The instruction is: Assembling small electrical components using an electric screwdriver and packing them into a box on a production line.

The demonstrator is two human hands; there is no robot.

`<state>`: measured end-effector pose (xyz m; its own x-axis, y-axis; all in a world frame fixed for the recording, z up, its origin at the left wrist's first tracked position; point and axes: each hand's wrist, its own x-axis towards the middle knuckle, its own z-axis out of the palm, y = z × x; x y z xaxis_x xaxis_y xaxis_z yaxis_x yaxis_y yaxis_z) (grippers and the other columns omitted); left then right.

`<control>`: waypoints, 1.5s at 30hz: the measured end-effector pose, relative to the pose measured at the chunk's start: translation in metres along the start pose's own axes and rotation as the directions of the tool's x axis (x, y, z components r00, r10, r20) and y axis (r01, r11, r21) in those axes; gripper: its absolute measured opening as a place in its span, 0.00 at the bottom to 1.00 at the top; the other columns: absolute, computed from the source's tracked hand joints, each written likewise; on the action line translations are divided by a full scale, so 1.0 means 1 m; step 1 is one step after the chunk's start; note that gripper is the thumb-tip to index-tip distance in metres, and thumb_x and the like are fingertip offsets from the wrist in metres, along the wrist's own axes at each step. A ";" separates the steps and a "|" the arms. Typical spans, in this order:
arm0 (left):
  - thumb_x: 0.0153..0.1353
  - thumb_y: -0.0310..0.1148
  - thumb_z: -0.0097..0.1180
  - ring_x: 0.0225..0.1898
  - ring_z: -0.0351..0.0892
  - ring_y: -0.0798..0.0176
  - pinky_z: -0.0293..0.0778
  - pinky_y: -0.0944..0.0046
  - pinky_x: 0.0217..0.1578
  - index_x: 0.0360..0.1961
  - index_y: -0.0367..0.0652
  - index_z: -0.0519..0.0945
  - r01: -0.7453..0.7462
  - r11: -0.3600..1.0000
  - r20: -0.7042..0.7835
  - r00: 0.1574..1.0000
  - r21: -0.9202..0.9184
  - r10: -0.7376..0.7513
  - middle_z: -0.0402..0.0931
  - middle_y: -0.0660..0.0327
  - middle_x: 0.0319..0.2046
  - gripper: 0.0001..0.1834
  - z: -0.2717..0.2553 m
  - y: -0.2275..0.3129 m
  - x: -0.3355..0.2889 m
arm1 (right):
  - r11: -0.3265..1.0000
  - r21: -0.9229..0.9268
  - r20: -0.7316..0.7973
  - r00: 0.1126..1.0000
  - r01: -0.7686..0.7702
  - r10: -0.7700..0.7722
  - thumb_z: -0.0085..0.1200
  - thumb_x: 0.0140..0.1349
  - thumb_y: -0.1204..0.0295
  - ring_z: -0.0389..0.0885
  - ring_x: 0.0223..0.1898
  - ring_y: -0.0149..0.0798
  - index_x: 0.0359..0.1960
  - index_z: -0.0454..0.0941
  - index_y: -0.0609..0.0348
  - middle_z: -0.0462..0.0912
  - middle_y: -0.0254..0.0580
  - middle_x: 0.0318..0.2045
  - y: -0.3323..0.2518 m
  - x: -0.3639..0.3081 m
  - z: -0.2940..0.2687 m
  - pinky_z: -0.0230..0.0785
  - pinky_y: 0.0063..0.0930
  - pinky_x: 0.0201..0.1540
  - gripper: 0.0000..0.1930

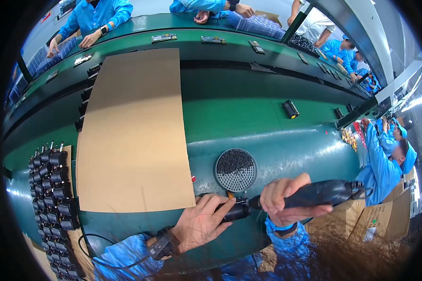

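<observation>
Black housing (237, 212), right there on the near side of the green worktop (290, 145), just below a round dimpled tray (237, 182) part-filled with tiny black pieces (234, 161)! The left hand (204, 222) has it from the left, fingers part-bent and spread over its end. In from the other side comes the right hand (282, 199), curled firmly round the front of a black powered driver (321, 193), its nose right up at the housing; whether the tip touches, I can't tell from here. Left of them lies a broad cardboard sheet (136, 140), and beyond that, packed rows of black units (51, 187)
</observation>
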<state>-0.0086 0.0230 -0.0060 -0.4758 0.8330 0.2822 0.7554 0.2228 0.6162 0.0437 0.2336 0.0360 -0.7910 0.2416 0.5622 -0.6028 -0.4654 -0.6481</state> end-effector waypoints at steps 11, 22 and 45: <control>0.53 0.39 0.72 0.50 0.77 0.55 0.76 0.56 0.47 0.59 0.40 0.79 0.005 1.000 0.015 1.000 -0.012 -0.005 0.74 0.59 0.50 0.32 -0.002 0.001 0.000 | 0.999 -0.049 -0.026 1.000 -0.015 0.014 0.48 0.51 0.22 0.71 0.18 0.34 0.40 0.70 0.65 0.74 0.43 0.20 0.011 -0.012 -0.002 0.68 0.30 0.19 0.48; 0.54 0.39 0.71 0.51 0.77 0.55 0.76 0.56 0.49 0.60 0.39 0.78 -0.004 0.999 0.013 1.000 -0.033 0.005 0.74 0.59 0.51 0.32 -0.004 0.002 0.002 | 0.996 -0.092 0.027 1.000 -0.007 0.010 0.51 0.50 0.23 0.72 0.16 0.34 0.37 0.71 0.64 0.75 0.42 0.18 0.019 -0.015 -0.003 0.69 0.28 0.18 0.46; 0.54 0.41 0.70 0.51 0.77 0.57 0.76 0.57 0.46 0.59 0.41 0.78 -0.031 0.999 -0.020 0.999 0.036 0.032 0.73 0.60 0.53 0.32 0.003 -0.005 -0.005 | 0.955 -0.295 -0.180 0.982 0.000 -0.056 0.44 0.55 0.23 0.68 0.17 0.29 0.42 0.65 0.56 0.69 0.34 0.19 0.036 0.033 -0.007 0.67 0.26 0.20 0.43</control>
<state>-0.0086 0.0187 -0.0123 -0.4603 0.8295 0.3164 0.7857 0.2146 0.5802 -0.0050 0.2310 0.0274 -0.7621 0.4166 0.4956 -0.6070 -0.1933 -0.7709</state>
